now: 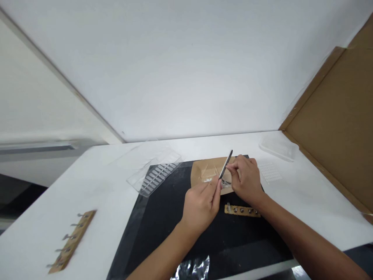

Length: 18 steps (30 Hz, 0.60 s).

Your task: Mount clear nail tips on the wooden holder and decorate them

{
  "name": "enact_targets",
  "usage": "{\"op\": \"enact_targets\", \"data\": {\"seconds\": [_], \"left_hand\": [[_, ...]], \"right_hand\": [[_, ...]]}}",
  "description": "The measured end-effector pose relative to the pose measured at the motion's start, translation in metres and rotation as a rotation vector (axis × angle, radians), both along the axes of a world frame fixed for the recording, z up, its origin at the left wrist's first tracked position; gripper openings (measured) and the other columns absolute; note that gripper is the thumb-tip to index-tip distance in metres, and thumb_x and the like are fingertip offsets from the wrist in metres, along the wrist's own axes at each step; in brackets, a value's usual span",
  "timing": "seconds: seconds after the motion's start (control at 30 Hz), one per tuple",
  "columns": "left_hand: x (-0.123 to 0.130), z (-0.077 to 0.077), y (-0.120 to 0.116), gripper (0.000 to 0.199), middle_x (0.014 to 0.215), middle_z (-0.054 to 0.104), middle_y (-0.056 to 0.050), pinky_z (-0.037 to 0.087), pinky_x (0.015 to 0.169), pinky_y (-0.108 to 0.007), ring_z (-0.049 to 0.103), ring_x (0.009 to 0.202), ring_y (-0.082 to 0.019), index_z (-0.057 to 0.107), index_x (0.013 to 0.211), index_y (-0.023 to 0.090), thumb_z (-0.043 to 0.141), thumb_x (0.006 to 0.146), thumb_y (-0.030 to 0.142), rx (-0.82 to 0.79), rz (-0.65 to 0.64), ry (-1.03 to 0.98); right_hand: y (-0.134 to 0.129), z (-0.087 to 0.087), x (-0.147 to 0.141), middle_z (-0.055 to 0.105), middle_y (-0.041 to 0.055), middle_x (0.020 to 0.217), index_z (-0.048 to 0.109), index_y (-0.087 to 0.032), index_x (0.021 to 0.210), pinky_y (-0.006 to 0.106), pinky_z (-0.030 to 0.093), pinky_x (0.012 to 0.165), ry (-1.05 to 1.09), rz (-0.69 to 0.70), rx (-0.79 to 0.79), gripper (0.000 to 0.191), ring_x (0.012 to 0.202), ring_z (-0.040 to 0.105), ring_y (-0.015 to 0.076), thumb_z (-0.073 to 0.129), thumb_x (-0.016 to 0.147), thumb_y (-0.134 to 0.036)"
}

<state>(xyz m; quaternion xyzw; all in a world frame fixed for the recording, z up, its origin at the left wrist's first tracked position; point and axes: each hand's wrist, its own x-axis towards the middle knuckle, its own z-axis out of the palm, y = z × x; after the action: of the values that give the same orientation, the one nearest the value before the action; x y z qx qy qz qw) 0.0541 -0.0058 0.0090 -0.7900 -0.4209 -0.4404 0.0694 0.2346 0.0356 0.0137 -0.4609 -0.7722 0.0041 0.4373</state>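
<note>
My left hand (202, 200) is closed around the lower end of a thin dark nail file (225, 165) with a pale edge, which tilts up to the right. My right hand (244, 177) is pinched at the middle of the file; whatever sits between its fingertips is too small to make out. Below both hands is a brown paper tray (199, 170) with small white and clear pieces in it, partly hidden by my hands. A wooden strip with metal studs (241, 210) lies near my right wrist, a clear piece standing at its left end.
A black mat (163, 225) covers the table's middle. To the left are a clear compartment case (159, 177) and another wooden strip with upright clips (72, 241). At right are a translucent lid (278, 147), a sheet of small pieces (271, 172) and a cardboard panel (335, 128). Shiny plastic (192, 269) lies in front.
</note>
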Motion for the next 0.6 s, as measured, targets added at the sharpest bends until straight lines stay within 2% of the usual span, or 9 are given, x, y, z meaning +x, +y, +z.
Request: {"op": "enact_targets", "data": {"seconds": [0.13, 0.27, 0.4, 0.53, 0.6], "left_hand": [[-0.0001, -0.0016, 0.0009, 0.019, 0.07, 0.074, -0.004, 0.05, 0.055, -0.025, 0.068, 0.057, -0.014, 0.073, 0.112, 0.01, 0.057, 0.104, 0.015, 0.017, 0.013, 0.039], [-0.001, -0.0019, 0.0017, 0.019, 0.067, 0.072, -0.003, 0.05, 0.054, -0.025, 0.067, 0.055, -0.014, 0.073, 0.114, 0.011, 0.058, 0.104, 0.016, 0.04, 0.028, 0.052], [-0.0014, -0.0007, 0.0013, 0.018, 0.067, 0.072, -0.003, 0.049, 0.054, -0.024, 0.065, 0.054, -0.013, 0.073, 0.112, 0.01, 0.058, 0.103, 0.014, 0.048, 0.023, 0.059], [-0.0016, 0.0016, 0.0003, 0.017, 0.068, 0.073, -0.003, 0.05, 0.056, -0.025, 0.067, 0.057, -0.014, 0.073, 0.113, 0.011, 0.059, 0.103, 0.014, 0.059, 0.03, 0.059], [-0.0018, 0.003, -0.0003, 0.017, 0.067, 0.072, -0.003, 0.05, 0.056, -0.025, 0.066, 0.056, -0.014, 0.073, 0.11, 0.011, 0.058, 0.103, 0.013, 0.062, 0.03, 0.073]], "right_hand": [[-0.0005, -0.0006, -0.0011, 0.064, 0.0002, 0.079, 0.049, -0.023, 0.082, 0.038, 0.034, 0.076, -0.047, 0.092, -0.05, 0.022, 0.074, 0.059, 0.0195, 0.053, 0.102, -0.017], [0.0015, 0.0003, 0.0, 0.064, 0.0003, 0.08, 0.051, -0.023, 0.084, 0.038, 0.033, 0.076, -0.016, 0.016, -0.028, 0.02, 0.073, 0.058, 0.0194, 0.053, 0.103, -0.017], [0.0024, 0.0018, 0.001, 0.064, -0.0004, 0.08, 0.05, -0.023, 0.081, 0.037, 0.033, 0.076, -0.036, 0.096, -0.071, 0.023, 0.073, 0.058, 0.0188, 0.054, 0.103, -0.017], [-0.0001, 0.0037, 0.0007, 0.063, 0.0, 0.079, 0.051, -0.023, 0.081, 0.038, 0.033, 0.076, -0.02, 0.038, -0.048, 0.023, 0.073, 0.058, 0.0191, 0.053, 0.104, -0.019], [-0.0017, 0.0048, 0.0, 0.063, -0.0002, 0.079, 0.05, -0.023, 0.081, 0.037, 0.033, 0.075, -0.058, 0.11, -0.067, 0.023, 0.073, 0.058, 0.0187, 0.052, 0.103, -0.018]]}}
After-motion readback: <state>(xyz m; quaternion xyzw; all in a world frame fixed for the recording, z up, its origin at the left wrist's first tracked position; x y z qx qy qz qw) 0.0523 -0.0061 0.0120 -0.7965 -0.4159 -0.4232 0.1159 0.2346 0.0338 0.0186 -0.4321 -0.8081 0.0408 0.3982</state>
